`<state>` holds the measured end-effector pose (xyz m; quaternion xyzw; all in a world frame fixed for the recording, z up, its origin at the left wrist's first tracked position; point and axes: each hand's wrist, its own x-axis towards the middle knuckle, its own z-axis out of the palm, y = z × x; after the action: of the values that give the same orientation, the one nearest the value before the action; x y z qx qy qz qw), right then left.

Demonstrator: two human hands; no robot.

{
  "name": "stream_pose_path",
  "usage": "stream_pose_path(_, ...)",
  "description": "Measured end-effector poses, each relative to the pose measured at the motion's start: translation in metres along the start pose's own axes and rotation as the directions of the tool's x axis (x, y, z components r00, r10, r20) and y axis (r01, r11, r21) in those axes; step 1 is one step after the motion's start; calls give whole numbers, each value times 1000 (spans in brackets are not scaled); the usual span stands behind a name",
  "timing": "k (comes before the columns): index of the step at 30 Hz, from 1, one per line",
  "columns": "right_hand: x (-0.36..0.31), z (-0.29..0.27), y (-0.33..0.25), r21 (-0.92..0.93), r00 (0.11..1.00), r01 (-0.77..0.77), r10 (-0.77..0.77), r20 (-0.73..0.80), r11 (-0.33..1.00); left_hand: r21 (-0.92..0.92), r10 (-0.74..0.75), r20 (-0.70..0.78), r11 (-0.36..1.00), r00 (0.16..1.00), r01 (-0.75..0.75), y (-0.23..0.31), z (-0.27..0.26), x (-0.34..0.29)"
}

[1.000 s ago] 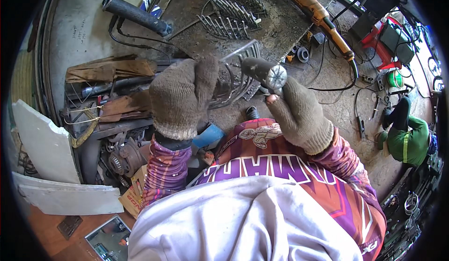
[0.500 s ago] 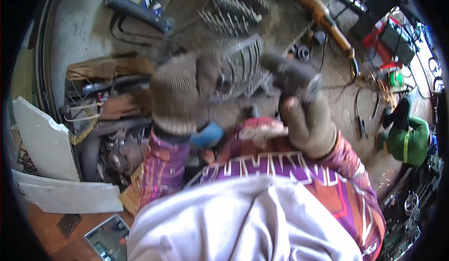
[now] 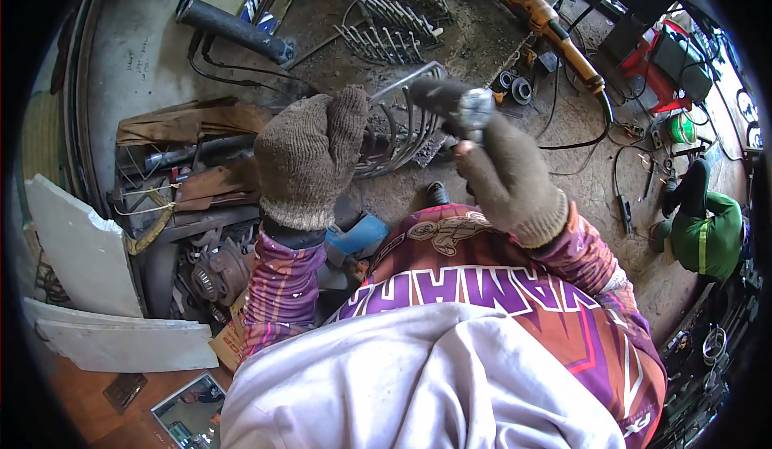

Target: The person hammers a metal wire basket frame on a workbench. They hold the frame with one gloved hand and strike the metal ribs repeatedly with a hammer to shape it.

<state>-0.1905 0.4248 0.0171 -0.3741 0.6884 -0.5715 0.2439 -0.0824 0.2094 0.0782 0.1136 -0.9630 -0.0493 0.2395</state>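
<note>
Rough, stained concrete floor [image 3: 563,196] is spread to the right of the grate, and a dark, grit-strewn bench [image 3: 490,55] is set beyond it. Beyond the grate to the right, a long, orange-cased power tool [image 3: 523,3] is laid; to the far left, a smooth, dark metal pipe [image 3: 233,27] with a flared end is seen. The grate [image 3: 410,123] itself, made of curved metal bars under a straight strip, is placed between the two hands. The left hand [image 3: 310,159], in ribbed brown knit, is held bent at the grate's left side; whether a bar is pinched cannot be told. By the right hand [image 3: 511,180], gloved alike with one fingertip bared, a blurred, round-headed hammer [image 3: 438,99] is gripped at the grate's right side.
</note>
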Motion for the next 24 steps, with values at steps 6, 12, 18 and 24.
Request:
stream_pose_path(6, -6, 1, 2, -168, 992, 126, -124, 22, 978, -50, -2, 2, 999, 1000, 2, -2, 2, -2)
stream_pose_path(12, -5, 2, -2, 44, 963, 249, -242, -118, 968, 61, -30, 34, 998, 999, 28, -12, 4, -2)
stream_pose_path(18, -18, -5, 11, 61, 999, -3, 0, 53, 998, 18, 7, -10, 1000, 1000, -7, -12, 4, 1)
stream_pose_path(24, -2, 3, 9, 47, 995, 85, -82, -64, 995, 4, -36, 5, 999, 999, 36, -11, 3, -1)
